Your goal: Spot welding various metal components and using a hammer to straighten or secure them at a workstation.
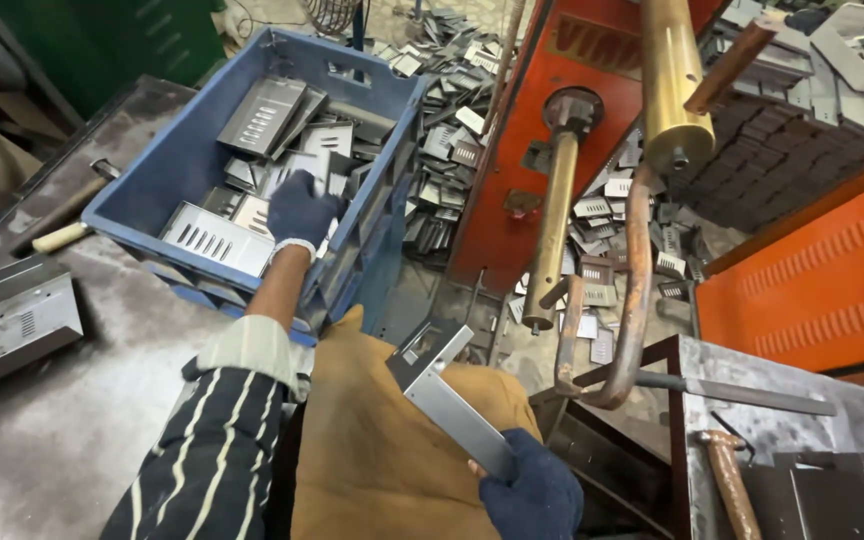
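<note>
Head view: workshop floor point(452, 190) strewn with small stamped plates, orange machine point(512, 180) behind, brass welding arm point(672, 80) overhead with copper tube point(637, 290) curling down. Grey, scuffed table point(62, 440) at left, carrying blue crate point(192, 150) near its far edge, set within reach and slightly tilted toward the wearer, probably for easy picking. Louvred sheet-metal parts point(217, 240) piled loose inside. Left hand point(302, 210), gloved, down in crate, fingers curled among parts; grip partly closed, touching a piece, firm hold cannot be told. Right hand point(532, 495), gloved, closed tight around lower end of angled bracket point(447, 390), held up over tan apron point(382, 450), free end pointed toward lower electrode point(552, 220), seemingly kept ready at machine. Wooden-handled hammer point(67, 225) lying at table's left edge beside crate. Second hammer point(732, 485) on metal stand at bottom right. Grey box point(12, 320) at table's near-left edge.
</note>
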